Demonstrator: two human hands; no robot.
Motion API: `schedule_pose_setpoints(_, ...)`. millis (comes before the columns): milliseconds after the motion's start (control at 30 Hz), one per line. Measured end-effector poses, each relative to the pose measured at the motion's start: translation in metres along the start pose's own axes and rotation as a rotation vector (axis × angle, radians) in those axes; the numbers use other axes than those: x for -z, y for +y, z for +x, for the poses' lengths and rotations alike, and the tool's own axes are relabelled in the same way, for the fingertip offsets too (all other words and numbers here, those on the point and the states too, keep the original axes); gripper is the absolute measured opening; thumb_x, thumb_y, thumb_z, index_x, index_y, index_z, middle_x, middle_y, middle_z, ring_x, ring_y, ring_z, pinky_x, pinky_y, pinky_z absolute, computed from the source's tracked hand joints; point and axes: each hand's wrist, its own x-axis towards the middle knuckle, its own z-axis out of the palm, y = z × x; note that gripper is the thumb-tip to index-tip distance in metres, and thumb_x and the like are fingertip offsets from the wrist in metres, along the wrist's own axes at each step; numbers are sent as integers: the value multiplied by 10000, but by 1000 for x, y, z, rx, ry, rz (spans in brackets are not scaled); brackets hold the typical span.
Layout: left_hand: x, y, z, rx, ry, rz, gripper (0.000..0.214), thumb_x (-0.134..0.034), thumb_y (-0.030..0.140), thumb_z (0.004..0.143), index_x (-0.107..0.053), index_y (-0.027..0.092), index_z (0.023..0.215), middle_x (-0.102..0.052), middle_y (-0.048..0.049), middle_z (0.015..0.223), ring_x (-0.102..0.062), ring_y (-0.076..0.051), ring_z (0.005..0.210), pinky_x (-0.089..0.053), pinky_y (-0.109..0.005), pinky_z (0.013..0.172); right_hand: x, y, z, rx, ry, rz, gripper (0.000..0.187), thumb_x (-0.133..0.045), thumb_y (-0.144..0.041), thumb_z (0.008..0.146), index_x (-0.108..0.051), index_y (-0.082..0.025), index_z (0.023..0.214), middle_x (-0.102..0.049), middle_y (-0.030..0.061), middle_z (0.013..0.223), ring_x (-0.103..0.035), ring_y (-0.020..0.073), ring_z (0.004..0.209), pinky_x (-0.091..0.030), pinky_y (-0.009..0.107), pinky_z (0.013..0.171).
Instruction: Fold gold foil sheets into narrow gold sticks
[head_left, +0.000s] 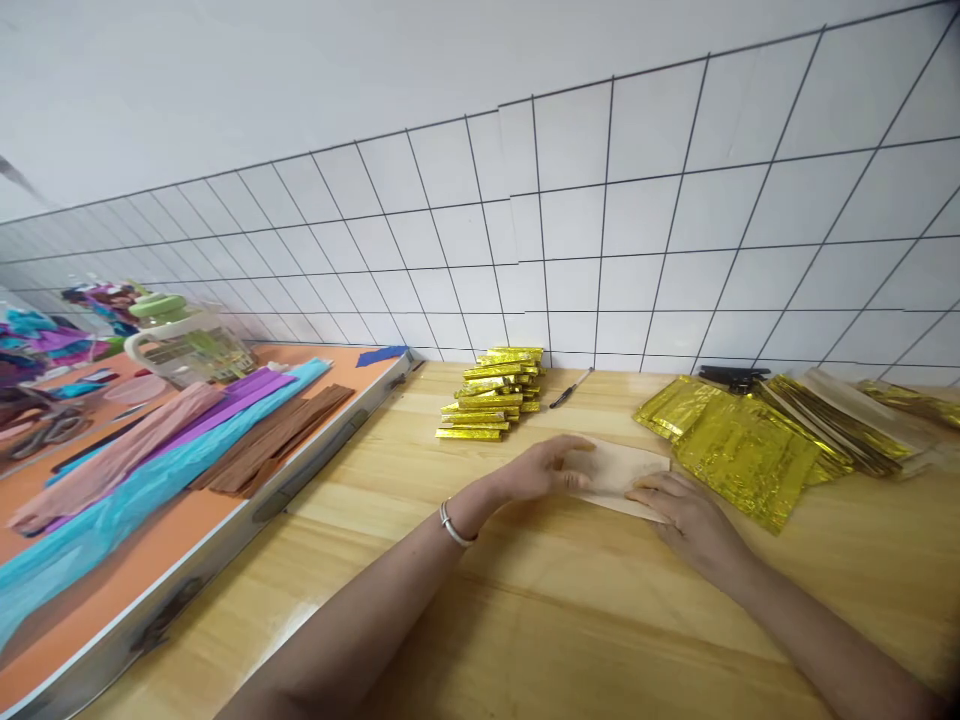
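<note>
A pale beige sheet of paper [619, 470] lies low over the wooden table between my hands. My left hand [544, 470], with a light bangle at the wrist, grips the sheet's left end, its fingers and thumb curled at the edge and slightly blurred. At the right end, the fingers of my right hand [679, 508] are closed on the paper, with the thumb hidden. Beyond my left hand stands a pile of narrow folded gold foil strips [499, 390]. Square gold foil sheets [750, 450] lie fanned out to the right of my right hand.
A pen [571, 388] lies near the tiled wall. Behind the foil sheets is a black object [735, 378], perhaps a clip. On the left, an orange-topped table [157, 545] with a raised pale edge holds coloured crepe strips [187, 450], scissors [56, 432] and a green-lidded container [187, 340].
</note>
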Motion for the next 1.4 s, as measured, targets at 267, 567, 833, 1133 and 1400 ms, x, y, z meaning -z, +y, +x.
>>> schedule_pose_setpoints(267,-17,5,-55,4,-46,100,354,-535,359,823,-592,195,1132,-623,-68,1104,-564,-204,985,-424,-293,867,3,-23,1,-12,-34,331,253,-457,-295,868,-652,-248,1021,-673,52,947,-586,192,927,-451,331,834)
schedule_pose_setpoints(567,-30,4,-58,189,224,205,204,-483,287,836,-648,211,929,-661,1,811,-577,-142,726,-427,-218,675,-12,-32,-3,-382,40,50,282,-495,-383,813,-612,-254,1035,-674,36,893,-611,219,811,-463,309,685)
schedule_pose_setpoints(833,-42,6,-50,190,264,583,151,-449,251,855,-588,207,819,-589,-28,789,-545,-153,736,-378,-230,651,-11,-34,2,-404,-66,-253,134,-437,-300,838,-559,-244,838,-634,18,765,-596,193,730,-403,277,605)
schedule_pose_setpoints(1133,-22,-10,-31,273,300,580,416,-730,363,602,-558,199,943,-541,-43,979,-501,-212,905,-385,-316,778,-15,-25,0,-313,45,-196,97,-475,-289,810,-554,-233,804,-583,55,892,-539,209,869,-431,296,685)
schedule_pose_setpoints(1400,-22,-12,-36,157,291,200,178,-665,227,679,-497,168,683,-577,-41,936,-515,-189,923,-388,-288,784,-17,-21,2,-329,165,81,73,-533,-272,757,-535,-224,702,-589,57,1034,-500,239,1024,-408,357,816)
